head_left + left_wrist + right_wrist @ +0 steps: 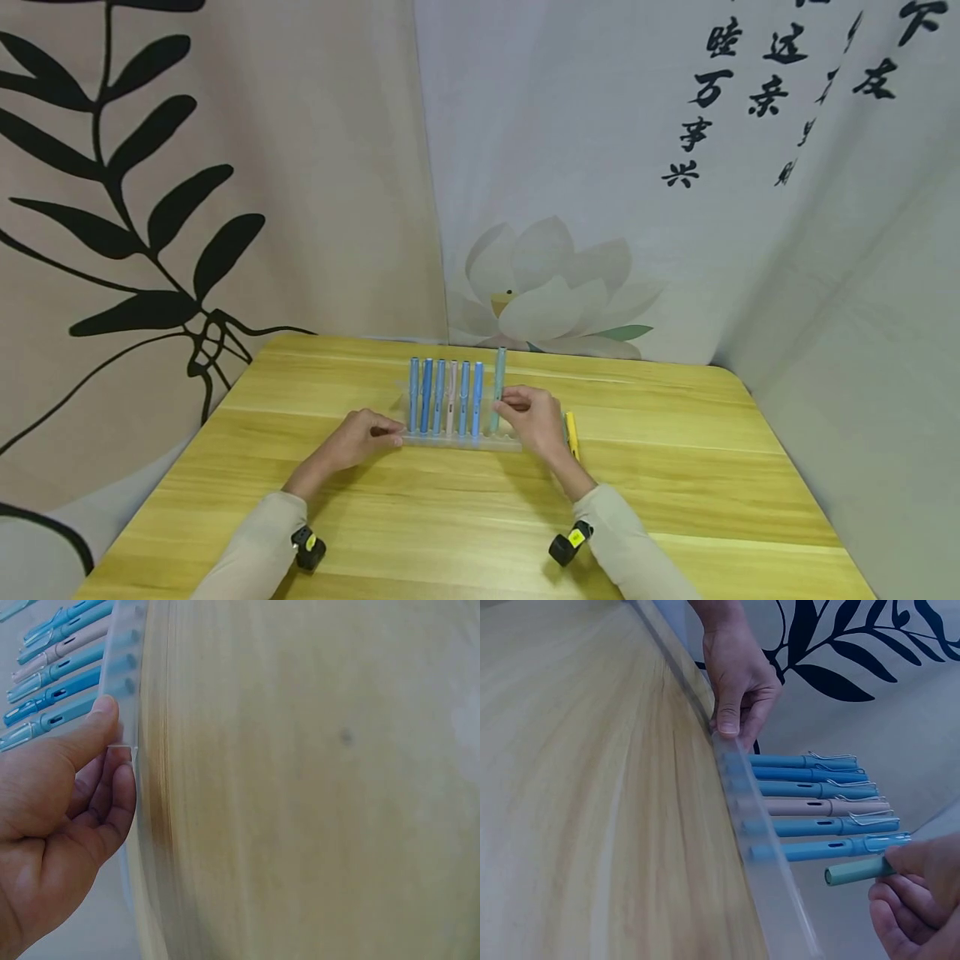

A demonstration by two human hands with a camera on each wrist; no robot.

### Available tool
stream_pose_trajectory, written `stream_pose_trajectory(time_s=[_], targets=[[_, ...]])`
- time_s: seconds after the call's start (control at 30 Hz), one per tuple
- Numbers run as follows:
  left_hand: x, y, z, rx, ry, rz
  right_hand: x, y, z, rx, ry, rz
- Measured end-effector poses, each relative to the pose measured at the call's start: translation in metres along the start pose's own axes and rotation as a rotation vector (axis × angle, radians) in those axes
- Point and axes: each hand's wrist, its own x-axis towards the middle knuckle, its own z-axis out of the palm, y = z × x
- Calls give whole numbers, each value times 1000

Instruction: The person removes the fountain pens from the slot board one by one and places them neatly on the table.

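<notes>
A clear plastic pen stand is on the wooden table with several blue pens and one pink pen upright in a row. At the stand's left end, my left hand pinches its corner, thumb on top and fingers curled beneath, as the left wrist view shows. Between thumb and fingers, my right hand holds a green pen nearly upright, just right of the row. In the right wrist view the lower end of this green pen shows apart from the stand's base.
A yellow pen lies on the table beside the right hand, partly hidden by it. Behind the table's back edge hangs a printed curtain with leaves, a lotus and black characters.
</notes>
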Motion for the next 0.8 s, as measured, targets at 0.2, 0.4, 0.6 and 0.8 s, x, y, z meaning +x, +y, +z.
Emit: stream_pose_trajectory(time_s=[0.2,0.4,0.6,0.8], targets=[[0,0,0,-3,-1,8,-3,0,-11,0,8,-13],[0,1,-1,3,-2,20,-9,3,-21,-1,23,-17],[0,0,-1,10,0,28,-15,4,-33,-32,33,-9],[0,0,-1,3,-5,23,-22,5,-45,-44,40,23]])
